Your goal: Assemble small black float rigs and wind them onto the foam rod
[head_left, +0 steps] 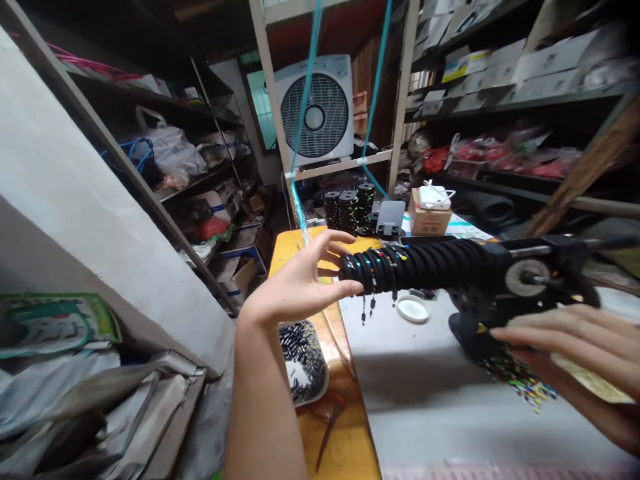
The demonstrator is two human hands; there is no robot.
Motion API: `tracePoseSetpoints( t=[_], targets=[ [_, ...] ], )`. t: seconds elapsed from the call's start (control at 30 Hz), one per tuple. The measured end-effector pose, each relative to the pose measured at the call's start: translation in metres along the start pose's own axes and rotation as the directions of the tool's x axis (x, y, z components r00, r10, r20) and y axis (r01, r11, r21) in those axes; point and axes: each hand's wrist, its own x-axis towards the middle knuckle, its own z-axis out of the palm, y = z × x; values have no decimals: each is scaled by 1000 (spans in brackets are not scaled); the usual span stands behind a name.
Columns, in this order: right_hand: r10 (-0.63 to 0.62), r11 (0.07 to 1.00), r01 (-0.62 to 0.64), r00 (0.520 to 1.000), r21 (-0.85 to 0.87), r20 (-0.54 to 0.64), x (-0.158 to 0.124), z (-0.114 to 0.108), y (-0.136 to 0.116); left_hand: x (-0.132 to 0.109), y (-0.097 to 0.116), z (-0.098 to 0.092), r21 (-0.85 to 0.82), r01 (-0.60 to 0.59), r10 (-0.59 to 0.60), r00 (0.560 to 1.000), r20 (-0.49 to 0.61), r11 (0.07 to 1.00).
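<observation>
A black rod (440, 263) lies level across the view, ringed with several black cord bracelets (373, 267) that carry small coloured beads. Short beaded ends dangle beneath them. My left hand (305, 280) curves round the rod's free left end, thumb below and fingers above and behind, at the outermost bracelets. Lower right, my right hand (580, 343) has its fingers stretched out, slightly blurred, with the tips by a dark rounded piece (470, 337). Multicoloured beads (525, 383) lie under those fingers. Whether the right fingertips touch anything is unclear.
A black machine head (535, 270) supports the rod at right. Dark beads fill a white tray (325, 387) left of the white work surface (425, 420). A white lid (413, 309), spools (349, 210), a small box (430, 213) and a fan (315, 110) stand beyond.
</observation>
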Motion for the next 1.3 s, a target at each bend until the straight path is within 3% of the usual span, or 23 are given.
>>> tracePoseSetpoints(
  t=[0.07, 0.17, 0.27, 0.47, 0.67, 0.9, 0.97, 1.07, 1.17, 1.3],
  targets=[
    [73, 997, -73, 978, -3, 193, -25, 0, 3, 1, -1, 0, -27, 24, -24, 1000, 16, 999],
    [294, 952, -305, 880, -30, 373, -52, -3, 8, 2, 0, 1, -50, 83, -82, 996, 18, 995],
    [406, 906, -419, 816, -63, 412, -64, -7, 10, 3, 3, 3, -38, 126, -126, 992, 6, 991],
    [443, 874, -485, 772, -29, 456, -63, -7, 5, 5, 8, 5, 39, 143, -143, 990, -5, 989],
    [406, 886, -463, 796, 20, 450, -61, 3, 12, 9, 0, 6, 41, 169, -168, 985, -45, 985],
    [299, 931, -351, 892, 101, 340, -61, 17, 13, 13, -8, 8, 68, 180, -178, 983, -44, 981],
    [293, 937, -336, 905, 96, 307, -64, 19, 9, 12, -3, 8, 110, 145, -139, 989, -58, 983],
    [283, 950, -307, 923, 56, 262, -66, 20, 3, 11, 10, 11, 193, -10, 29, 995, -93, 981],
    [273, 960, -281, 940, 11, 204, -66, 18, -1, 9, 23, 18, 286, -162, 178, 983, -33, 944],
    [250, 966, -256, 957, 21, 150, -61, 17, -7, 10, 30, 25, 302, -143, 125, 989, 77, 943]
  ],
)
